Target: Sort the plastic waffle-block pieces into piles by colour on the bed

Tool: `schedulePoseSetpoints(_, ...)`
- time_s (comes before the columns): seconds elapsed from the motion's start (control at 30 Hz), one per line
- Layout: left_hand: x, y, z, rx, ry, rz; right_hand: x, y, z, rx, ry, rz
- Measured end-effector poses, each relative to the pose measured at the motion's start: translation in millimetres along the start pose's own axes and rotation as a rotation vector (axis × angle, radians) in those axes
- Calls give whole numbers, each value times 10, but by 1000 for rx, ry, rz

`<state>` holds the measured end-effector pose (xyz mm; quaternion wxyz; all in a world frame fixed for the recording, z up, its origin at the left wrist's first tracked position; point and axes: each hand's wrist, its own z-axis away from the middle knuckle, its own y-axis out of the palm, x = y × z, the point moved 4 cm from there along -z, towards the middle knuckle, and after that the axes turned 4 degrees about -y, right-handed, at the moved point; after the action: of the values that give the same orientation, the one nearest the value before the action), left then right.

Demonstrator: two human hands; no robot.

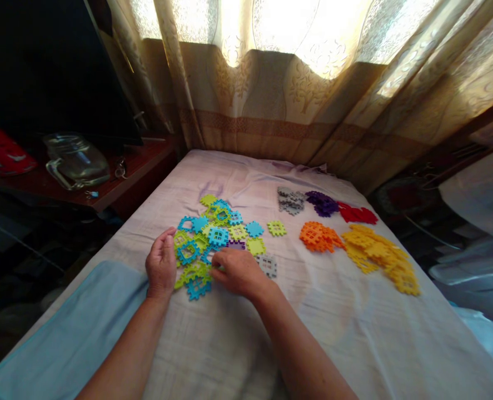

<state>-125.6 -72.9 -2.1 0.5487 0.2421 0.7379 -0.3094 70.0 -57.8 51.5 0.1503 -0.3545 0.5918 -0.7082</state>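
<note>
A mixed pile of flat plastic building tiles with notched edges, mostly blue and lime green (200, 241), lies on the cloth-covered surface. Along the pile's left side rests my left hand (162, 262), its fingers gently curved, palm toward the tiles and nothing visible in its grasp. Over the near right part of the pile is my right hand (240, 270), fingers curled down and thumb close to them. Whatever those fingertips pinch is hidden. Just beyond it sit a purple tile (236, 244) and a grey window tile (268, 265), the latter partly covered by the hand.
Colour-sorted tile piles stand to the right: grey (290, 200), purple (322, 204), red (357, 213), orange (319, 236) and yellow (379, 255). A blue cloth (75, 322) lies at left. A glass jug (76, 161) is on the side table; curtains (267, 94) hang behind.
</note>
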Motion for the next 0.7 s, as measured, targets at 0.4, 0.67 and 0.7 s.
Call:
schedulePoseSetpoints(0.4,25,3,2,12,-1,2,-1546,-211,506,-474,771,-131)
schedulePoseSetpoints(0.67,4,1,7,-1,-1,-6,-1390,-357,506,-512,740,-50)
schedulePoseSetpoints(0.7,7,1,7,-2,1,-8,-1282,-374,455,-506,682,-56)
